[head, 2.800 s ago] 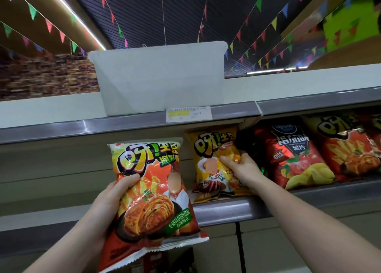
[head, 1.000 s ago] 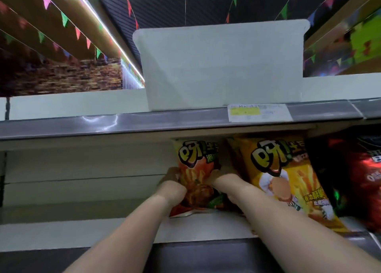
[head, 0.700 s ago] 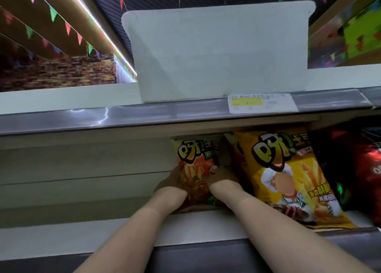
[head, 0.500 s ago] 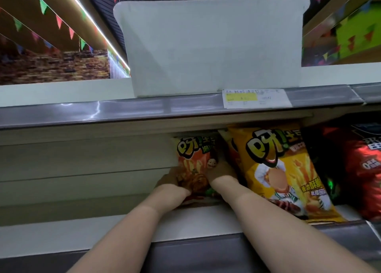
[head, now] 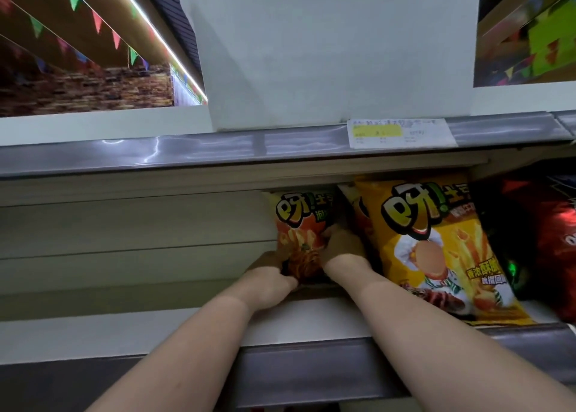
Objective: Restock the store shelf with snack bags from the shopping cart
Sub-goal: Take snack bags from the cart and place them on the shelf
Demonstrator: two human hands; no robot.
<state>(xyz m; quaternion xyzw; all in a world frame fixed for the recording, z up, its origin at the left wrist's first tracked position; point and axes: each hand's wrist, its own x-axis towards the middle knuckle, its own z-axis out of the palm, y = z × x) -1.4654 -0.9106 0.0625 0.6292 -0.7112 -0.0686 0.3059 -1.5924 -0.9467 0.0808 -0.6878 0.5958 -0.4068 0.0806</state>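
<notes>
Nearest you, both forearms reach up and over the grey front rail of the shelf (head: 311,371), because the spot you are filling lies deep at the back. Your left hand (head: 271,279) is curled against the lower left side of the orange snack bag (head: 300,234), and your right hand (head: 341,249) presses its right edge — the two together pinch it upright so it stands rather than flops flat. The fingers of both hands are closed on the bag, though their tips are hidden behind it, so how firmly they squeeze is hard to say.

The bag stands on the shelf floor, far back, just left of the yellow snack bag (head: 436,249), which leans forward toward the rail. Beyond that sits a dark red bag (head: 542,240). Everything left of your bag is bare shelf — room for more. Above, a white bin (head: 336,53) rests on the upper shelf beside a price tag (head: 402,132).
</notes>
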